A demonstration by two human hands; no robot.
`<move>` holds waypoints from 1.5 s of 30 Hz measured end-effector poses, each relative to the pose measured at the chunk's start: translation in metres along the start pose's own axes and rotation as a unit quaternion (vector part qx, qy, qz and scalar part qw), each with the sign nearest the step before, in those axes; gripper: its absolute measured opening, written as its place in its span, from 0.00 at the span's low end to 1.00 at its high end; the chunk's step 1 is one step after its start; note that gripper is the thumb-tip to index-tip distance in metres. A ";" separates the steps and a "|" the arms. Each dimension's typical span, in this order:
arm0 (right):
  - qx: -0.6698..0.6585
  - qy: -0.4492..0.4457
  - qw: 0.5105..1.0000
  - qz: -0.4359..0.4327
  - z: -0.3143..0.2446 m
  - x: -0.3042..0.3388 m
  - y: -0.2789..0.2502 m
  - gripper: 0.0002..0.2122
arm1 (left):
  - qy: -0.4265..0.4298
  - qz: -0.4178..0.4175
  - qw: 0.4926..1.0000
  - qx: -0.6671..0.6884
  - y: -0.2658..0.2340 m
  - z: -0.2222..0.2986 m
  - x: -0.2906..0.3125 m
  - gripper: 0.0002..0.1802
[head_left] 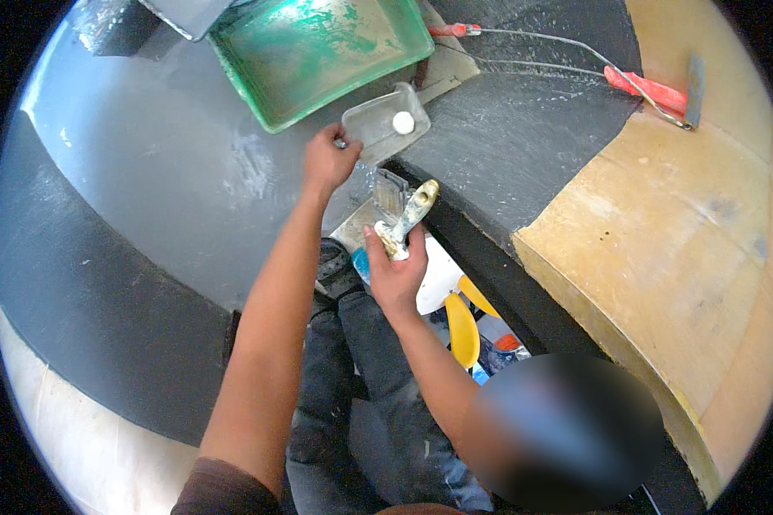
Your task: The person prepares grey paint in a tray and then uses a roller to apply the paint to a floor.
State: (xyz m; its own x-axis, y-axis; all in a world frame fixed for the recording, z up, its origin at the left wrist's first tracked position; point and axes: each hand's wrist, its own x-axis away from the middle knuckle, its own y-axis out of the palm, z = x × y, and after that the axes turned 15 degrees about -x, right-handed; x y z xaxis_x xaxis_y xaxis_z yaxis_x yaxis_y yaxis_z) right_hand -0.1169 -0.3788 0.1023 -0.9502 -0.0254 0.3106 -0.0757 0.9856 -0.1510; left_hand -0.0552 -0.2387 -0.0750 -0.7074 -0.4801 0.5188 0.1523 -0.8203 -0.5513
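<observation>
Gripping a paint-stained brush in the right hand, fingers closed round its base, handle tipped up close to the black ledge, so elbow room's tight on that side. Left hand is curled shut over something small and greyish, can't tell what, right by the clear tub. Green tray edge sits just beyond; wide grey surface gives swing room leftward.

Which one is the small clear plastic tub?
Find the big green rectangular tray. On its near side, beside the left hand, sits the tub. Unlike the tray, it is colourless and holds one round white object.
</observation>
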 end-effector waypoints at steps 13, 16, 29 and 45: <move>-0.099 0.008 0.993 0.060 -0.024 -0.021 -0.019 0.17 | 0.124 -0.088 0.943 0.295 -0.140 0.187 -0.113 0.35; -0.063 -0.012 0.996 0.065 -0.050 -0.034 -0.007 0.19 | 0.190 -0.060 0.960 0.194 -0.181 0.222 -0.191 0.29; -0.083 0.013 0.996 0.043 -0.052 -0.035 -0.013 0.18 | 0.207 0.238 0.935 0.163 -0.195 0.238 -0.252 0.31; -0.125 0.065 0.989 0.047 -0.046 -0.025 0.012 0.20 | 0.078 0.098 0.968 0.215 -0.173 0.264 -0.204 0.42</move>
State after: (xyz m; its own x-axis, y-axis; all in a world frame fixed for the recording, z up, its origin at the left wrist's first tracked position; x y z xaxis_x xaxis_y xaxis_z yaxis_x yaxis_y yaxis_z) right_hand -0.0796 -0.3583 0.1361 -0.9018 0.0732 0.4260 0.1030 0.9936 0.0473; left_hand 0.2446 -0.0809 0.0869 -0.7262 -0.6149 0.3075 0.5445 -0.7874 -0.2890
